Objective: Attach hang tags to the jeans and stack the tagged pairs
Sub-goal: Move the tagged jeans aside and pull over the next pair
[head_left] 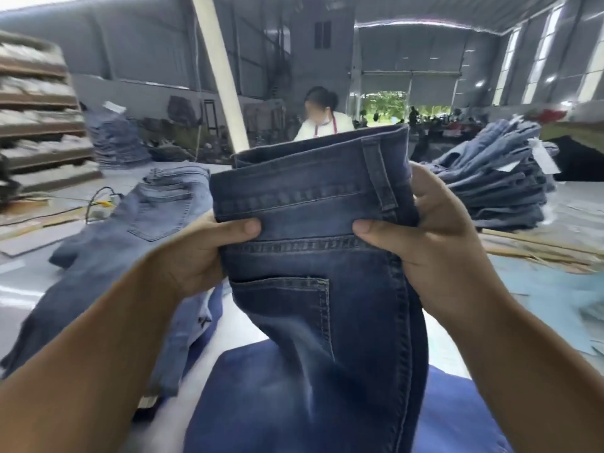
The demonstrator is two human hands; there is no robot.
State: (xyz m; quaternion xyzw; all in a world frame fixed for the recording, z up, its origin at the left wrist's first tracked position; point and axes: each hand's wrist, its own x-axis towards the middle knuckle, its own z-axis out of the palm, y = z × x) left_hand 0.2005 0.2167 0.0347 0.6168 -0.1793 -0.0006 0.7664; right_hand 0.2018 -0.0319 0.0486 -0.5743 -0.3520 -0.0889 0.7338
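The person holds one dark pair of jeans (310,256) up off the table (39,282), waistband uppermost and a back pocket facing the camera. The left hand (199,256) pinches the left edge just below the waistband, thumb curled over the front of the cloth, the other fingers hidden behind it. The right hand (434,243) grips the right edge beside a belt loop (379,174) the same way, thumb on the front, fingers wrapped behind. This looks like the step of taking up a pair and finding the spot for a tag; no hang tag shows on it, and none is in either hand. The next move would call for freeing one hand to fetch a tag and fix it at the waistband or loop while the other keeps the cloth steady. Below the held pair lies one more dark blue garment (457,413). To the left one lighter pair (130,237) lies spread on the table, pocket up. Farther right stands one stack of folded jeans (496,188), with what seem to be white tags at its side, though blur makes that unsure. Far left is a second pile (117,142). Beyond, one other person (323,122) stands at the table.
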